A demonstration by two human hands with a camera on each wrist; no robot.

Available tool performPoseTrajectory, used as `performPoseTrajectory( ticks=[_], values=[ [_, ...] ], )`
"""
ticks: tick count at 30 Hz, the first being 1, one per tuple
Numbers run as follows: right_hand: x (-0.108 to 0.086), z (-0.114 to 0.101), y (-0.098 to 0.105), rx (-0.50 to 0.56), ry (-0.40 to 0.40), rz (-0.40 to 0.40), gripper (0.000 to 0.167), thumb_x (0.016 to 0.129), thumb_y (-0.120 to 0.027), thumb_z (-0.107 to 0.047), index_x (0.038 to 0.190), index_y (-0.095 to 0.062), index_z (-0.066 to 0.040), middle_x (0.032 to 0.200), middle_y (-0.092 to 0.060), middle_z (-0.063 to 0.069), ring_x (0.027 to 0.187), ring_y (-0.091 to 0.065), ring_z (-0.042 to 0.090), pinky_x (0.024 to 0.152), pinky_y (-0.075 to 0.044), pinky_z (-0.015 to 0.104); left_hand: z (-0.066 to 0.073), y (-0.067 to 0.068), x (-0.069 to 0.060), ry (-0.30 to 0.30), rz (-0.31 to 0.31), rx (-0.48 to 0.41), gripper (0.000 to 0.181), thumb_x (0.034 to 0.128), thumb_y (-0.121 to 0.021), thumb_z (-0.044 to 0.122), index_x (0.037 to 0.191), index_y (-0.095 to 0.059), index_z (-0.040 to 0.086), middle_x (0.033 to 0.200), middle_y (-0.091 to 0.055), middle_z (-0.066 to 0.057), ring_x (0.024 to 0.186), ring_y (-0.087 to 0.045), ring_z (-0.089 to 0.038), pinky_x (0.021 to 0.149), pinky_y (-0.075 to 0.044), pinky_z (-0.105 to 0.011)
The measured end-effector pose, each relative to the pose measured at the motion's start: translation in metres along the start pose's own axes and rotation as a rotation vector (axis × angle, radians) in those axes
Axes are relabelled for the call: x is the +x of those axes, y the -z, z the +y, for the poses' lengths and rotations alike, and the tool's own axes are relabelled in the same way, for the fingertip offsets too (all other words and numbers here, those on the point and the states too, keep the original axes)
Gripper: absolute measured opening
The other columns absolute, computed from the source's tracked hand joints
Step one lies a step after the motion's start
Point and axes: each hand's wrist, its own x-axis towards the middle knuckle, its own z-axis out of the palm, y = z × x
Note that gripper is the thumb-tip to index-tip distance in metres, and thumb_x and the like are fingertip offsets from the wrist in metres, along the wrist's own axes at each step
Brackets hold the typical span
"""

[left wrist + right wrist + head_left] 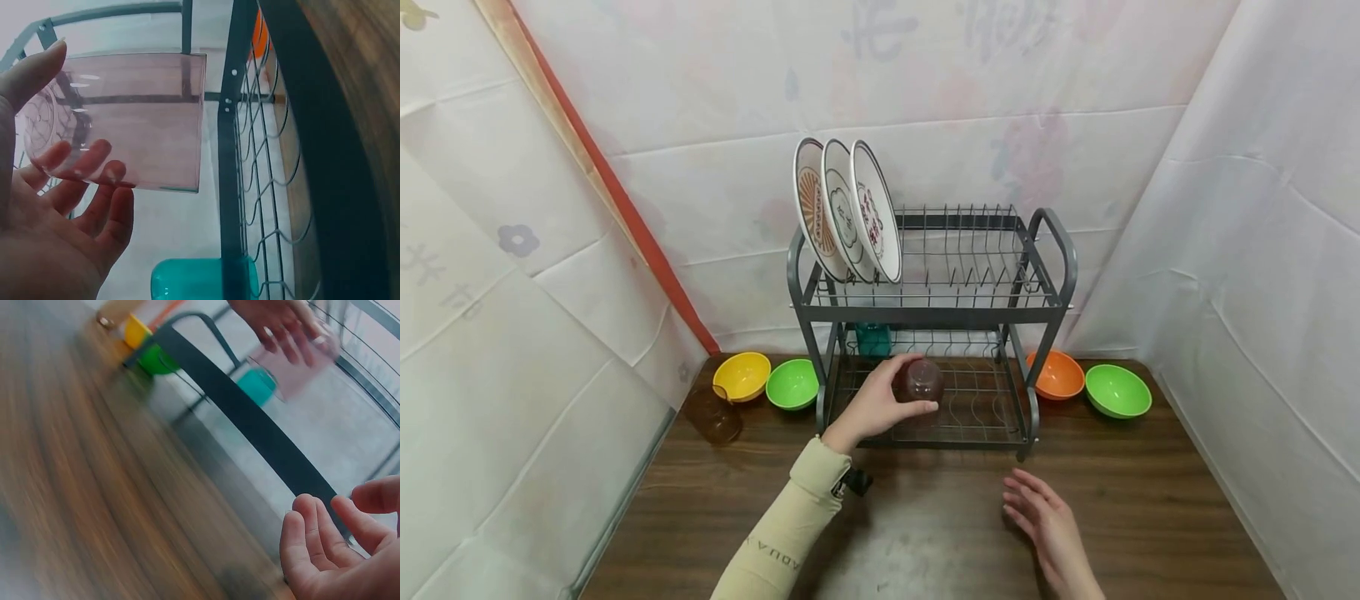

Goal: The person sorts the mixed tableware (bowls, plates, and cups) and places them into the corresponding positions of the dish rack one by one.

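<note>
My left hand (880,402) grips a clear pink cup (923,382) near its base, thumb on one side and fingers on the other. The cup is upside down, its mouth facing the lower tier of a dark two-tier dish rack (932,316). In the left wrist view the pink cup (156,119) appears above the wire shelf (265,187), apart from it. A teal cup (874,340) stands at the back left of that tier. My right hand (1047,527) hovers over the table in front of the rack, fingers loosely bent and holding nothing.
Three plates (876,212) stand in the upper tier's left slots. Yellow (742,377) and green (792,384) bowls sit left of the rack, near a brown glass mug (717,421). Orange (1060,375) and green (1117,392) bowls stand right. White cloth surrounds the wooden table.
</note>
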Motion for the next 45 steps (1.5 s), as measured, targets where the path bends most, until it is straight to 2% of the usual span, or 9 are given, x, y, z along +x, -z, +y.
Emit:
performPoseTrajectory(
  ticks=[6, 11, 15, 26, 28, 33, 37, 41, 45],
  values=[
    [0.000, -0.010, 0.027, 0.030, 0.014, 0.046, 0.044, 0.105, -0.050, -0.019, 0.146, -0.044, -0.002, 0.122, -0.067, 0.004, 0.112, -0.062, 0.020, 0.093, -0.052, 0.035, -0.006, 0.001, 0.022, 0.009, 0.003, -0.008, 0.078, 0.0813, -0.082, 0.044, 0.146, -0.045, 0.020, 0.134, -0.055, -0.004, 0.116, -0.057, -0.021, 0.091, -0.052, -0.043],
    [0.000, -0.014, 0.039, 0.037, 0.021, 0.064, 0.043, 0.105, -0.050, -0.021, 0.145, -0.046, -0.006, 0.119, -0.068, -0.002, 0.113, -0.062, 0.017, 0.094, -0.051, 0.033, -0.005, 0.000, 0.038, 0.041, 0.035, 0.036, 0.079, 0.0828, -0.080, 0.045, 0.147, -0.043, 0.016, 0.136, -0.053, -0.009, 0.121, -0.054, -0.028, 0.093, -0.050, -0.050],
    [0.000, -0.015, 0.046, 0.029, 0.038, 0.065, 0.043, 0.106, -0.050, -0.023, 0.145, -0.046, -0.006, 0.119, -0.068, -0.003, 0.112, -0.062, 0.015, 0.094, -0.051, 0.033, -0.004, -0.004, 0.054, 0.073, 0.067, 0.064, 0.077, 0.0843, -0.079, 0.044, 0.145, -0.044, 0.013, 0.135, -0.054, -0.012, 0.120, -0.055, -0.030, 0.094, -0.049, -0.051],
    [0.002, -0.017, 0.040, -0.003, 0.009, 0.079, 0.043, 0.106, -0.047, -0.022, 0.146, -0.042, -0.005, 0.122, -0.066, -0.003, 0.112, -0.061, 0.014, 0.094, -0.050, 0.032, -0.017, -0.016, 0.091, 0.096, 0.158, 0.162, 0.052, 0.0866, -0.078, 0.034, 0.126, -0.058, 0.008, 0.110, -0.065, -0.009, 0.094, -0.064, -0.022, 0.079, -0.054, -0.038],
    [0.003, -0.018, 0.037, -0.014, 0.012, 0.077, 0.044, 0.106, -0.047, -0.022, 0.146, -0.041, -0.004, 0.122, -0.066, -0.002, 0.113, -0.061, 0.014, 0.094, -0.050, 0.031, -0.022, -0.018, 0.097, 0.107, 0.171, 0.167, 0.052, 0.0878, -0.077, 0.032, 0.129, -0.057, 0.007, 0.110, -0.066, -0.009, 0.094, -0.065, -0.022, 0.079, -0.054, -0.038],
    [0.005, -0.018, 0.035, -0.025, 0.015, 0.074, 0.047, 0.106, -0.047, -0.022, 0.147, -0.039, -0.002, 0.126, -0.065, 0.000, 0.115, -0.060, 0.015, 0.094, -0.050, 0.031, -0.031, -0.021, 0.107, 0.170, 0.206, 0.115, 0.069, 0.0894, -0.076, 0.025, 0.147, -0.043, 0.007, 0.118, -0.064, -0.013, 0.100, -0.066, -0.026, 0.080, -0.055, -0.042],
    [0.005, -0.017, 0.037, -0.031, 0.003, 0.083, 0.048, 0.105, -0.047, -0.021, 0.148, -0.038, -0.002, 0.130, -0.062, 0.003, 0.117, -0.059, 0.017, 0.094, -0.050, 0.031, -0.036, -0.025, 0.113, 0.215, 0.197, 0.074, 0.074, 0.0899, -0.076, 0.023, 0.151, -0.038, 0.008, 0.117, -0.066, -0.011, 0.098, -0.067, -0.024, 0.078, -0.055, -0.041],
    [0.004, -0.016, 0.037, -0.020, 0.004, 0.080, 0.046, 0.105, -0.047, -0.020, 0.147, -0.040, -0.001, 0.132, -0.061, 0.006, 0.116, -0.059, 0.018, 0.094, -0.050, 0.031, -0.039, -0.030, 0.116, 0.216, 0.192, 0.019, 0.075, 0.0897, -0.077, 0.018, 0.152, -0.036, 0.006, 0.114, -0.066, -0.011, 0.099, -0.067, -0.024, 0.080, -0.055, -0.040],
    [0.005, -0.015, 0.036, -0.003, 0.019, 0.073, 0.044, 0.105, -0.049, -0.020, 0.144, -0.043, -0.001, 0.127, -0.064, 0.004, 0.112, -0.061, 0.016, 0.094, -0.051, 0.032, -0.043, -0.034, 0.118, 0.202, 0.200, 0.026, 0.076, 0.0894, -0.077, 0.017, 0.152, -0.036, 0.006, 0.117, -0.064, -0.013, 0.103, -0.065, -0.026, 0.084, -0.054, -0.040]
  ],
)
